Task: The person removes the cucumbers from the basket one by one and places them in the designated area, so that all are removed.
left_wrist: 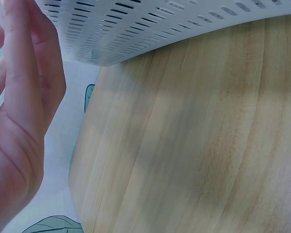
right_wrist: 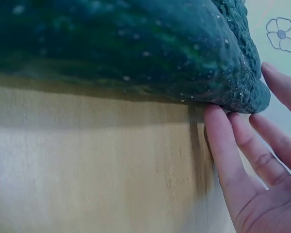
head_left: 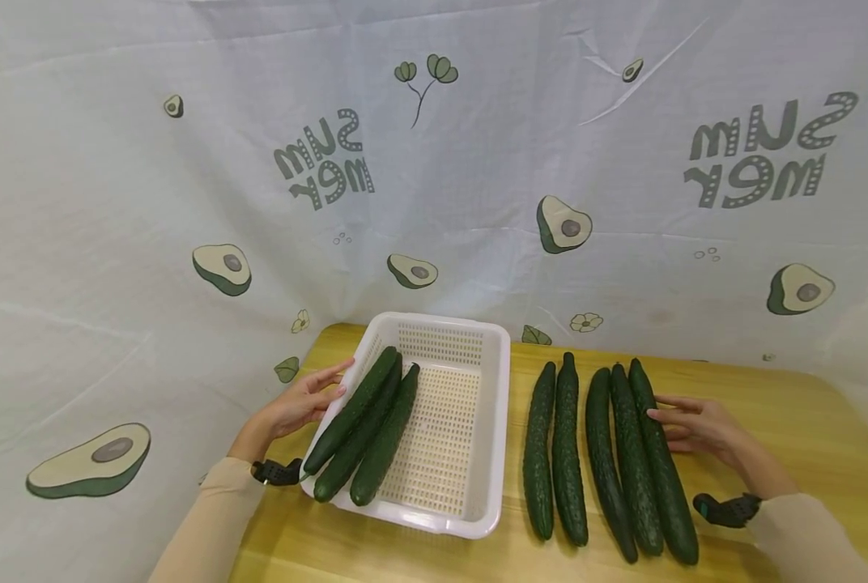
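Note:
On the left, a white plastic basket (head_left: 498,421) with slotted walls holds three cucumbers (head_left: 386,437) lying along its left side. My left hand (head_left: 306,401) touches the basket's left rim with extended fingers; in the left wrist view the same hand (left_wrist: 24,97) is beside the slotted wall. To the right of the basket lie two cucumbers (head_left: 567,453) side by side, then a group of three. My right hand (head_left: 696,425) touches the upper right side of the rightmost cucumber (head_left: 663,465). Seen from the right wrist, nearly straight fingertips (right_wrist: 216,114) meet its end.
Everything stands on a wooden table (head_left: 762,413) with light grain. Behind it and to the left hangs a pale cloth (head_left: 478,146) printed with avocados and lettering. Each wrist wears a black strap device (head_left: 729,510).

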